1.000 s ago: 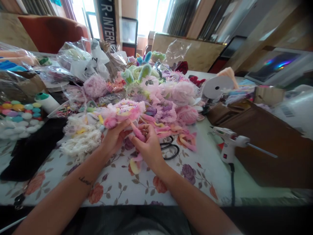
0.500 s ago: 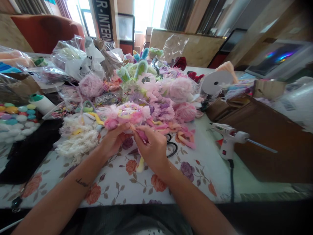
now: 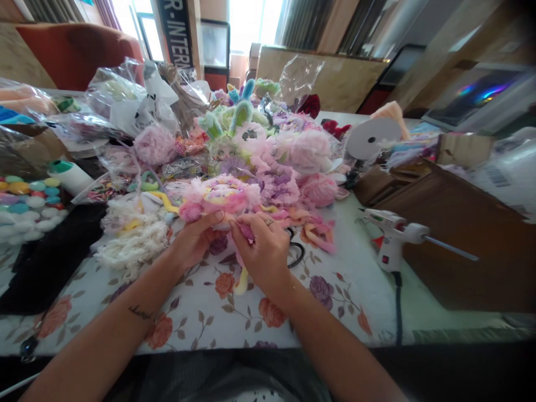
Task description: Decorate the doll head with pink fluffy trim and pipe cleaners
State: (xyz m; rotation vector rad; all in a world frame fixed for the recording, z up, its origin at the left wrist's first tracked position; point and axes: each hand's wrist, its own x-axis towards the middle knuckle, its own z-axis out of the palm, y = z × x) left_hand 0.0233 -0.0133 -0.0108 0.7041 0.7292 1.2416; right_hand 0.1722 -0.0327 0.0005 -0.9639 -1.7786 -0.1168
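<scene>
My left hand (image 3: 196, 240) is closed in a pinch at the near edge of a fluffy pink piece (image 3: 192, 211) with a pastel, lace-like middle. Fingertips of my right hand (image 3: 266, 248) pinch the same edge, close beside the left thumb. What lies exactly between the fingers is small and partly covered. From under the right hand, a fuzzy yellow-and-pink strip (image 3: 241, 283) hangs onto the flowered tablecloth (image 3: 188, 312). Black-handled scissors (image 3: 298, 254) lie just right of that hand, partly hidden by it.
A white glue gun (image 3: 389, 237) with a glue stick stands at the right, near a brown cardboard box (image 3: 469, 245). Cream yarn (image 3: 134, 243) and a black cloth (image 3: 54, 257) lie left. Behind the hands are a doll (image 3: 224, 151), pink ruffles (image 3: 285, 181) and a white spool (image 3: 371, 138).
My right fingertips have shifted slightly right, a little away from the left thumb, and that hand has turned a bit. The left hand keeps its pinch in nearly the same place.
</scene>
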